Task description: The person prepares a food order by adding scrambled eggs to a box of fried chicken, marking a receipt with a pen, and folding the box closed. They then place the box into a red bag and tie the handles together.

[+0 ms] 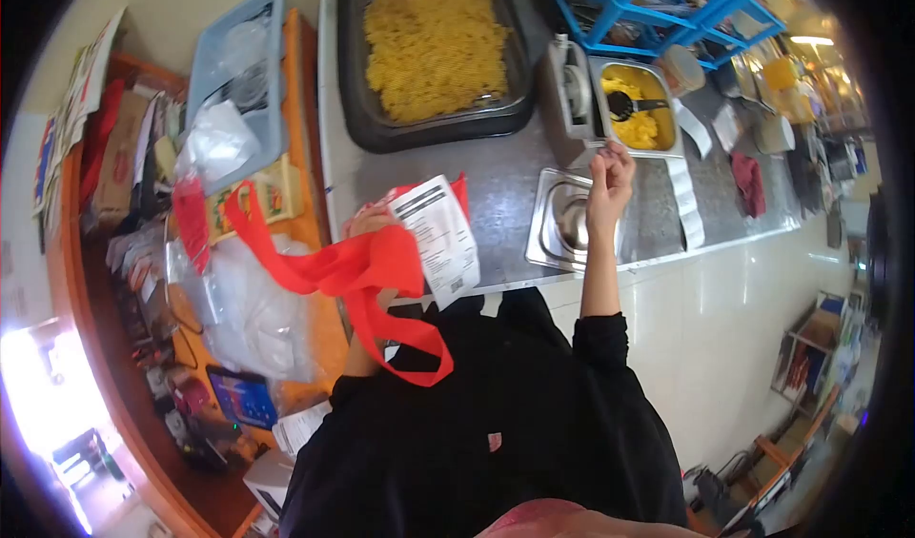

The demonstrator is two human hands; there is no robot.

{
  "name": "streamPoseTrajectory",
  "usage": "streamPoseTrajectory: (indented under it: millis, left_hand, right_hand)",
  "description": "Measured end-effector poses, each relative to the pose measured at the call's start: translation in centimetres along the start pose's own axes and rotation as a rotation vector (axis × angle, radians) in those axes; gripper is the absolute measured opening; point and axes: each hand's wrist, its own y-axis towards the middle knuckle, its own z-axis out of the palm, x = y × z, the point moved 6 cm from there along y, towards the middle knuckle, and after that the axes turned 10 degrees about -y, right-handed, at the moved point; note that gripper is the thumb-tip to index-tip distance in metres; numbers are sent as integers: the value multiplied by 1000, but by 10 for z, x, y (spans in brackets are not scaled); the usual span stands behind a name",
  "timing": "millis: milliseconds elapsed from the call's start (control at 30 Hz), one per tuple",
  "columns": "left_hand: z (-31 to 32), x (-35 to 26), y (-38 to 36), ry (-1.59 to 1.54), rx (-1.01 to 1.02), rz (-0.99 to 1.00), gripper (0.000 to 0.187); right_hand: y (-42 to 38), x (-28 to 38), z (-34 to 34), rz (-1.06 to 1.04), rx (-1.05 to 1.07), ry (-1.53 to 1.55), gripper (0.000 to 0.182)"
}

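My left hand [370, 222], partly hidden, is closed on a red fabric bag [381, 262] with long straps that hang down in front of my body. A white printed receipt [438, 238] lies against the bag, beside that hand. My right hand [613, 176] is raised at the near end of a narrow grey metal dispenser [569, 109] that has a white roll inside. Its thumb and fingers are pinched together, and what is between them is too small to make out. Below this hand a shiny steel lid [553, 219] lies at the counter's front edge.
A large black tray [353, 109] of yellow food stands at the back of the metal counter. Right of the dispenser is a steel pan [676, 138] with yellow food and a black utensil. Paper strips [686, 204], a blue rack [620, 9] and a blue basket [276, 90] are around.
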Motion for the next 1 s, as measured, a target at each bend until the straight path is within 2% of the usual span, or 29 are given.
streamPoseTrajectory:
  millis: [33, 100, 200, 300, 467, 567, 600, 700, 767, 833, 900, 1000]
  left_hand:
    - [1, -1, 0, -4, 4, 1, 29]
    - [1, -1, -2, -5, 5, -1, 28]
    - [1, -1, -2, -4, 13, 5, 28]
    - [2, 0, 0, -4, 17, 8, 28]
    - [1, -2, -1, -6, 15, 10, 27]
    - [0, 0, -1, -10, 15, 7, 27]
    - [-1, 1, -2, -10, 16, 6, 26]
    - [0, 4, -1, -14, 15, -4, 26]
    - [0, 6, -2, -16, 17, -5, 26]
    - [1, 7, -2, -18, 24, -3, 25]
    - [-1, 5, 1, -17, 28, -10, 25]
    - [-5, -4, 8, -37, 28, -36, 20]
  right_hand:
    - [2, -4, -3, 50, 28, 94, 14]
    - [1, -1, 0, -93, -11, 93, 15]
    - [-3, 6, 4, -195, -37, -198, 8]
    - [1, 9, 8, -401, -70, -511, 8]
    - [4, 9, 8, -445, -74, -570, 7]
    - [0, 20, 1, -335, -123, -542, 7]
    - [-4, 20, -3, -188, -123, -493, 11]
    - [-24, 48, 6, -281, -87, -353, 16]
    - [-49, 77, 55, -131, 181, 63, 13]
    - [-70, 109, 108, 83, 566, 210, 12]
    - [-81, 116, 153, 206, 834, 300, 12]
    - [-95, 100, 190, 210, 1075, 131, 11]
